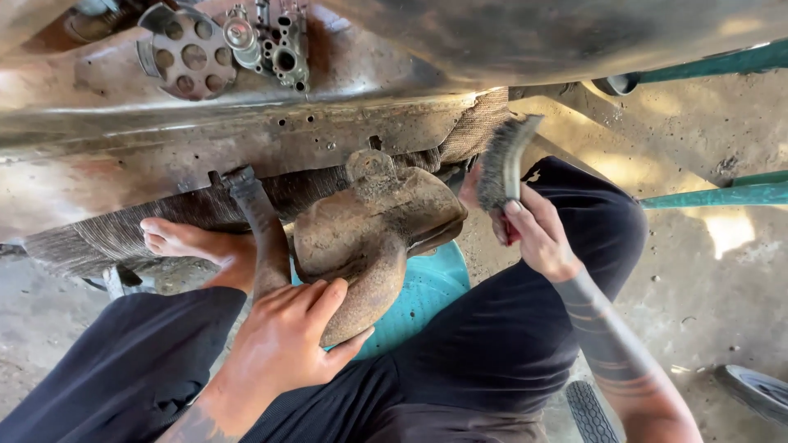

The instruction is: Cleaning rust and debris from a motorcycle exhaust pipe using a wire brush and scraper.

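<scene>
Two bare hands are working over a rusty metal part (373,238), a curved, dirt-caked piece with a round knob at its far end and a bent pipe (261,234) running along its left side. It is lying across the person's lap, between the knees, above a turquoise plastic stool (431,287). The left hand (283,344) is pressing down on the near end of the part, fingers spread and wrapping over its edge, holding it steady. The right hand (538,238) is gripping the handle of a wire brush (502,164) tightly, the bristles pointing left and hanging just beside the part's right edge, not quite touching it. A bare foot (185,242) is resting on the concrete floor (706,279) to the left, by a woven mat (107,234). Far across the scene a worn metal panel (246,139) is lying, with a perforated disc (189,53) and a small engine casting (283,45) sitting on it.
</scene>
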